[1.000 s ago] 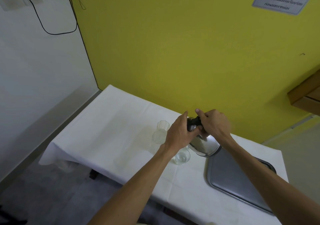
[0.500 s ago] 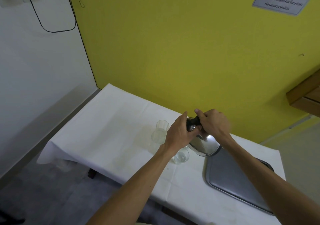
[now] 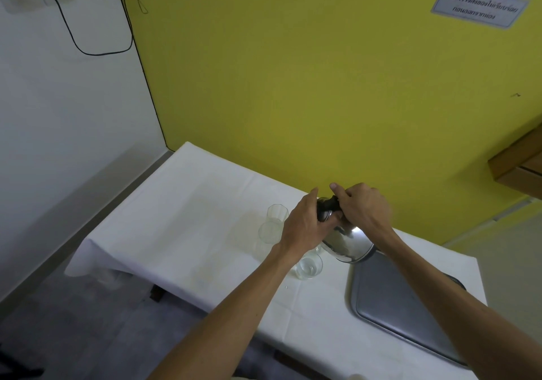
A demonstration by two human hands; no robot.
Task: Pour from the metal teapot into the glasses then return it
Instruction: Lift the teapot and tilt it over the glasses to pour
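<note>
Both hands, left hand point(image 3: 305, 227) and right hand point(image 3: 363, 209), grip the metal teapot point(image 3: 347, 246), tilted above a water-filled glass point(image 3: 308, 266) on the white tablecloth point(image 3: 190, 233).

Your left hand point(image 3: 305, 227) and right hand point(image 3: 362, 211) cover the top of the metal teapot point(image 3: 347, 244), so you cannot see its spout, and where exactly each grip holds is unclear. One glass point(image 3: 308, 266) is partly behind your left wrist. The tray point(image 3: 390, 300) is crossed by your right forearm. The wall sign point(image 3: 479, 6) is too blurred to read.
</note>
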